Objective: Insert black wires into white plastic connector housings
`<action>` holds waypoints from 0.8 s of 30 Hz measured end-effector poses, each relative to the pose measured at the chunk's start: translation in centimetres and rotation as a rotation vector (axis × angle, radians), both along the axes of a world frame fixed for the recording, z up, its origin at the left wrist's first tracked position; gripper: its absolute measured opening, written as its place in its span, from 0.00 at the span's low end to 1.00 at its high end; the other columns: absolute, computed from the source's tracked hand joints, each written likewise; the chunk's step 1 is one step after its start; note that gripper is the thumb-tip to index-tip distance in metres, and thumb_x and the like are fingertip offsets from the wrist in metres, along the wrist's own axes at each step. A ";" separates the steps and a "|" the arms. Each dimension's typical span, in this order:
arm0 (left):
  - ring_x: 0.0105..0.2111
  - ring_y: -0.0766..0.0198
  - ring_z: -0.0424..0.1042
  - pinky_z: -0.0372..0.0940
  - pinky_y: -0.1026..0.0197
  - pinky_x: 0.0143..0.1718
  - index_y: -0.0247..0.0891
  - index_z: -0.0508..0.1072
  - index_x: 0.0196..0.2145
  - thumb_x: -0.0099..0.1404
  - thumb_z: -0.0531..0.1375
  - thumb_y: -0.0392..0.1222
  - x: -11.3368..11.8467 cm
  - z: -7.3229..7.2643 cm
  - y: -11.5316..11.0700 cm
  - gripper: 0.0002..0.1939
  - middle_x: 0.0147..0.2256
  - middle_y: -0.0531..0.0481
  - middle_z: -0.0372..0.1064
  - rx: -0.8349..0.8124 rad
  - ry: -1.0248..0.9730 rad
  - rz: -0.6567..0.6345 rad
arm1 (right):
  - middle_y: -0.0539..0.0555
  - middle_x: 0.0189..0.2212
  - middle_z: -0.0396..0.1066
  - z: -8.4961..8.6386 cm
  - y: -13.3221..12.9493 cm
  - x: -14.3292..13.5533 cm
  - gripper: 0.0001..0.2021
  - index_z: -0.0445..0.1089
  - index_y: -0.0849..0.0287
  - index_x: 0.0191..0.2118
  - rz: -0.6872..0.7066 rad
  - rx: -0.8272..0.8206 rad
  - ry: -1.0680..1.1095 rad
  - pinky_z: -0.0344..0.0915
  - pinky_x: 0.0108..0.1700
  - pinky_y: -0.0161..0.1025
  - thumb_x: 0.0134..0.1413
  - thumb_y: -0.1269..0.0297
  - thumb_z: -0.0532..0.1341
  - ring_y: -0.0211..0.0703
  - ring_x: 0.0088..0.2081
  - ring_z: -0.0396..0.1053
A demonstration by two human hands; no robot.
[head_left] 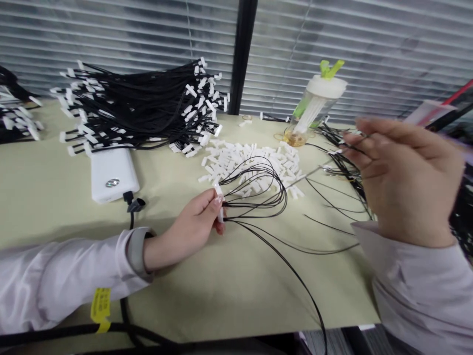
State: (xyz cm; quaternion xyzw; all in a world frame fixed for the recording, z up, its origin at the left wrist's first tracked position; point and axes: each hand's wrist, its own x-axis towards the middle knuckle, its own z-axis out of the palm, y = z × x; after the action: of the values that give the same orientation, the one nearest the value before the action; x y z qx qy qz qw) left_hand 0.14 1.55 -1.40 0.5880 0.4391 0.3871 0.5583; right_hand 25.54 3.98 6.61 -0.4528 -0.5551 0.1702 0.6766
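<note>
My left hand (197,217) pinches a white plastic connector (220,213) above the table. Thin black wires (279,197) run out of the connector; several loop back toward it and others trail off to the right and down over the front edge. Raised at the right, my right hand (406,182) is slightly blurred, its thumb and fingers closed on a thin black wire (356,145). Where that wire ends is hard to make out. Behind the loops lies a pile of loose white connectors (236,158).
A large bundle of black cables (144,106) with white ends lies at the back left, beside a white power bank (114,175). A clear bottle (314,108) with a white lid stands at the back. More black wires (343,172) lie by my right hand. Blinds (111,29) hang behind.
</note>
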 end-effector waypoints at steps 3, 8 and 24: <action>0.20 0.72 0.61 0.58 0.66 0.23 0.37 0.60 0.28 0.65 0.46 0.45 0.0 0.2 0.0 0.12 0.21 0.57 0.58 -0.009 0.038 -0.027 | 0.50 0.22 0.65 0.3 -0.4 -0.7 0.06 0.70 0.62 0.30 0.084 0.044 0.161 0.59 0.21 0.33 0.50 0.72 0.56 0.30 0.18 0.62; 0.19 0.71 0.60 0.58 0.66 0.22 0.37 0.60 0.29 0.65 0.45 0.47 -0.1 0.2 0.0 0.13 0.20 0.57 0.57 -0.014 0.065 -0.052 | 0.48 0.21 0.63 0.0 -0.4 -0.9 0.08 0.69 0.60 0.36 0.129 0.116 0.108 0.64 0.30 0.37 0.50 0.75 0.57 0.32 0.25 0.65; 0.20 0.71 0.60 0.58 0.66 0.22 0.37 0.61 0.30 0.65 0.45 0.48 -0.2 -0.2 0.0 0.13 0.21 0.56 0.58 -0.016 0.070 -0.067 | 0.49 0.22 0.65 -0.9 -1.2 -1.4 0.04 0.70 0.58 0.31 0.065 -0.101 -0.311 0.61 0.25 0.34 0.49 0.67 0.59 0.32 0.22 0.62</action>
State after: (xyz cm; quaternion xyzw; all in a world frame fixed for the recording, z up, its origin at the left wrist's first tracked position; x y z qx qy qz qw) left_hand -0.06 1.50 -1.56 0.6111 0.4415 0.3436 0.5600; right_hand 24.12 2.78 5.75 -0.4889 -0.6582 0.1475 0.5531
